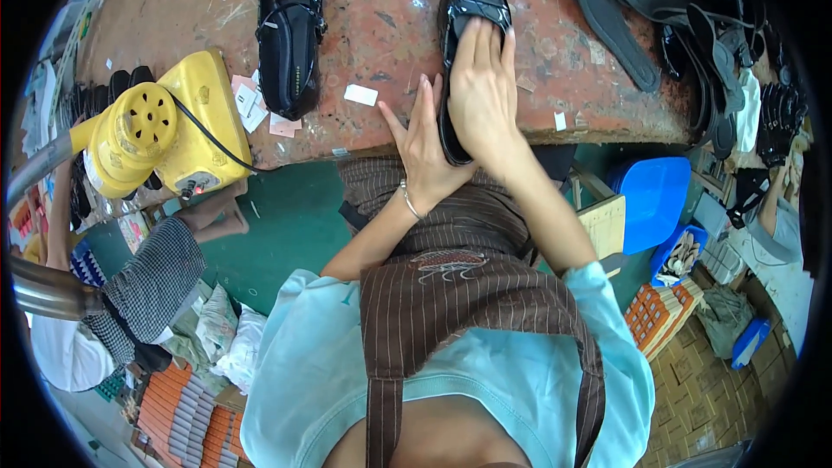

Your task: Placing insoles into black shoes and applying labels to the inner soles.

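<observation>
Both forearms angle inward from the lower edge and converge toward the middle. The left hand reaches forward beside the right, its fingers extended and one digit splayed out to the left. The right hand has its back turned up, fingers straight and pointing forward; its thumb is hidden, leaving any grip unclear. The wrists sit near each other.
</observation>
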`<state>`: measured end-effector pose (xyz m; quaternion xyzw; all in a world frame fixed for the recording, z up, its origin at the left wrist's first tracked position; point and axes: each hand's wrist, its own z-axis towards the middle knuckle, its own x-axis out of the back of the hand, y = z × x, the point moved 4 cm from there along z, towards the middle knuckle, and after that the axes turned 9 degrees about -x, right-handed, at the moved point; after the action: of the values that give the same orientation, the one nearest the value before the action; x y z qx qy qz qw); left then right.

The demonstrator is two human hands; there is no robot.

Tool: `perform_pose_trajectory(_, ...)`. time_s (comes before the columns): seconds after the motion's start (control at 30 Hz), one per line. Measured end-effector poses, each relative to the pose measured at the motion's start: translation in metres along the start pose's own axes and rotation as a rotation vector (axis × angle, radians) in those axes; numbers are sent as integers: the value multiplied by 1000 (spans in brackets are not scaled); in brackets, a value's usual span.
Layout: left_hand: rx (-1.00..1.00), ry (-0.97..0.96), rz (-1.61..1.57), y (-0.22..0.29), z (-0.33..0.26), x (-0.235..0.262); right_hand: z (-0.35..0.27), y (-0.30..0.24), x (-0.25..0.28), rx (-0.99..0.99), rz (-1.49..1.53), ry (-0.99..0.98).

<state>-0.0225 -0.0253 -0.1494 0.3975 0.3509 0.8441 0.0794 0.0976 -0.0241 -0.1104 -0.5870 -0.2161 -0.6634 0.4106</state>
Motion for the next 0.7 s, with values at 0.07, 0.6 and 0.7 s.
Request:
perform_pose_trajectory(0.07,8,-14,-3,0,2,0,16,5,2,-84,81,-204)
perform_pose_trajectory(0.6,7,-26,26,-1,2,0,28,9,-13,18,-113,-104)
perform_pose_trajectory(0.7,-2,16,30,4,4,-2,41,12,-16,1,-106,-256)
